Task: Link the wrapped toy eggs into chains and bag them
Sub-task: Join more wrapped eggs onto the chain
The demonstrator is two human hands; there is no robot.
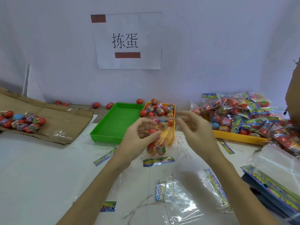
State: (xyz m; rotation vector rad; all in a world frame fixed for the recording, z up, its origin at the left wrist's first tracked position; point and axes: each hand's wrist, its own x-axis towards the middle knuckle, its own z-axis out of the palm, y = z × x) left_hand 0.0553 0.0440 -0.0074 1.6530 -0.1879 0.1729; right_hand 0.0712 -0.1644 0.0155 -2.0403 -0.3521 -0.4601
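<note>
The green tray beside my yellow tray is perforated with dots. Eggs in that yellow tray are mostly red with multicoloured wrappers. Left of the green tray lies brown cardboard.

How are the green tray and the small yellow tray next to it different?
The green tray holds nothing, so its perforated floor shows; the small yellow tray is heaped with wrapped toy eggs that hide its floor. The green tray looks wider; the small yellow tray looks narrower. The green tray is in full view; the small yellow tray is partly hidden behind the clear bag held in front of it. Both are rectangular plastic trays standing side by side on the white table.
</note>
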